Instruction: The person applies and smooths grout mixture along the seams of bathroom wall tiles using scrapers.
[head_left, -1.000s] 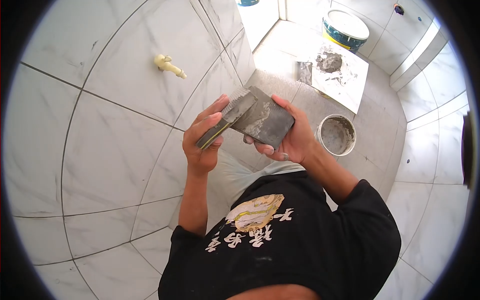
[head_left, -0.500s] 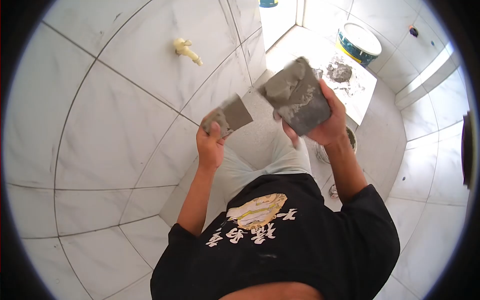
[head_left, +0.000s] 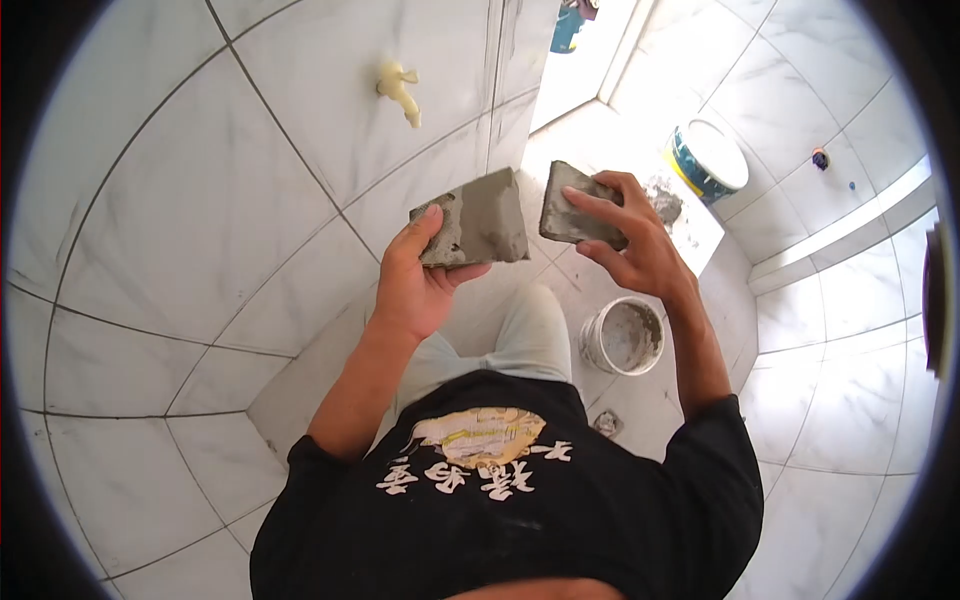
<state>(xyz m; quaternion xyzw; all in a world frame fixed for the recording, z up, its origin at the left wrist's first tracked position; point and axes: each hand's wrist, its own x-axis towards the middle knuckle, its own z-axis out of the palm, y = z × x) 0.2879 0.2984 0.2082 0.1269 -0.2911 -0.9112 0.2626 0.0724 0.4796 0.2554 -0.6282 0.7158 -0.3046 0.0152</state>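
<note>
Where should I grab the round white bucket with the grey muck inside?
Probably pinch the round white bucket by its rim, coming from above at the near side, where the outer wall shows. It stands upright and open, so fingers should fit inside, thumb outside.

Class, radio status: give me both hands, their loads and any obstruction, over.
Left hand gripping smeared grey block. Right hand holding second grey block. Blocks apart, nothing visible between; bucket on floor below.

Pale yellow tap (head_left: 399,92), projecting from the marbled wall tiling (head_left: 290,110). Lidded bucket (head_left: 712,160), teal and yellow, near the far wall. Teal object (head_left: 567,30), possibly another bucket, at the upper edge. Small dark opening (head_left: 820,158) in the tiling, with a blue spot (head_left: 852,186) nearby.
</note>
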